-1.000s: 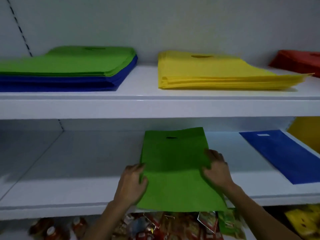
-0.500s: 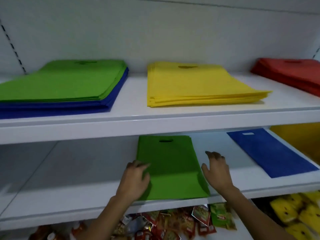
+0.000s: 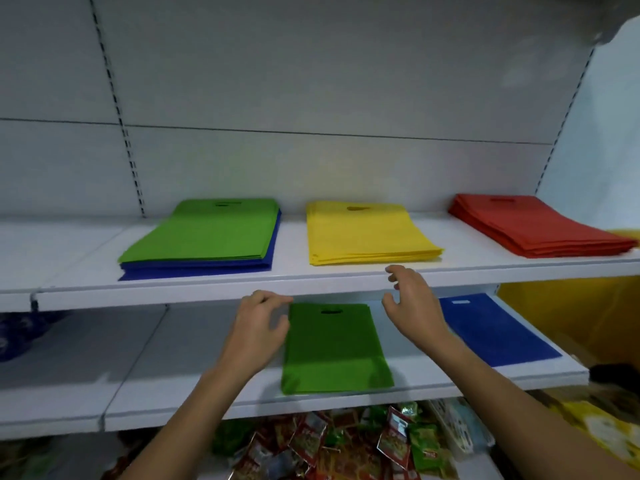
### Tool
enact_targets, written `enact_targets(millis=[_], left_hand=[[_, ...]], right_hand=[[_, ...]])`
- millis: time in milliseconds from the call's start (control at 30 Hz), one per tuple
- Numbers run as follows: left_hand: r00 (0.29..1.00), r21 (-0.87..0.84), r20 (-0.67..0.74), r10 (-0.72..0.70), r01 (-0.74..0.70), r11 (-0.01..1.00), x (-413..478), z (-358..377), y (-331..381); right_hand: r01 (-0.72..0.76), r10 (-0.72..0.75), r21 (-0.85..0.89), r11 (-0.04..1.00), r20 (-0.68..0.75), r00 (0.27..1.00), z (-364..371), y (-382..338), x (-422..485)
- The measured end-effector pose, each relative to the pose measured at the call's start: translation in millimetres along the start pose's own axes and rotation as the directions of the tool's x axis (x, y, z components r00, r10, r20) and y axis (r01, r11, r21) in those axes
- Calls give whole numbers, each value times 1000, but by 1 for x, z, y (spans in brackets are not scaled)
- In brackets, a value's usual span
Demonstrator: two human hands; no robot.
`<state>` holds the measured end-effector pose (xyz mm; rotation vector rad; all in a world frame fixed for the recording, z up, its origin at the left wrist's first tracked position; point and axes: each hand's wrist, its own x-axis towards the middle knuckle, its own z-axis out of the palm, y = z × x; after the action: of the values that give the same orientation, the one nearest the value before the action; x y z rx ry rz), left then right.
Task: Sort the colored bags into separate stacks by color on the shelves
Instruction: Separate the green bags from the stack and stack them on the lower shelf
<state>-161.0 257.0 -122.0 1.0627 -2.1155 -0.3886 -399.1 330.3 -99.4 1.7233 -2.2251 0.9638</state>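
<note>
A single green bag (image 3: 334, 348) lies flat on the lower shelf (image 3: 173, 393). My left hand (image 3: 258, 329) hovers just left of it, fingers loosely curled, holding nothing. My right hand (image 3: 414, 301) is raised to the bag's right, in front of the upper shelf's edge (image 3: 311, 284), fingers relaxed and empty. On the upper shelf a mixed stack has green bags (image 3: 207, 230) on top of blue bags (image 3: 197, 266). Beside it lie a yellow stack (image 3: 367, 235) and a red stack (image 3: 536, 225). One blue bag (image 3: 495, 329) lies on the lower shelf at the right.
Packets of snacks (image 3: 346, 441) fill the space below the lower shelf. A yellow surface (image 3: 571, 313) stands at the far right behind the blue bag. Slotted uprights (image 3: 117, 109) run up the white back wall. The left part of both shelves is bare.
Both hands have let go of the green bag and lifted off it, the right hand rising to the upper shelf's edge. The camera has tilted up, showing more back wall.
</note>
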Motion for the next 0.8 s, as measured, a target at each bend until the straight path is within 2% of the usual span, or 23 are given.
enact_targets(millis=[133, 300, 600, 700, 800], left_hand=[[998, 28, -66, 7, -5, 1000, 23, -32, -11], [993, 71, -114, 3, 5, 997, 68, -64, -51], [971, 145, -208, -118, 150, 978, 144, -130, -175], [955, 146, -191, -227, 257, 955, 158, -136, -208], [939, 122, -134, -318, 334, 935, 168, -129, -228]], right_hand=[[61, -61, 1, 998, -57, 996, -3, -30, 35], [90, -86, 34, 995, -102, 991, 26, -70, 87], [152, -144, 89, 984, -85, 986, 115, -141, 182], [122, -120, 64, 990, -27, 992, 147, -160, 210], [-38, 40, -23, 999, 87, 995, 175, -175, 228]])
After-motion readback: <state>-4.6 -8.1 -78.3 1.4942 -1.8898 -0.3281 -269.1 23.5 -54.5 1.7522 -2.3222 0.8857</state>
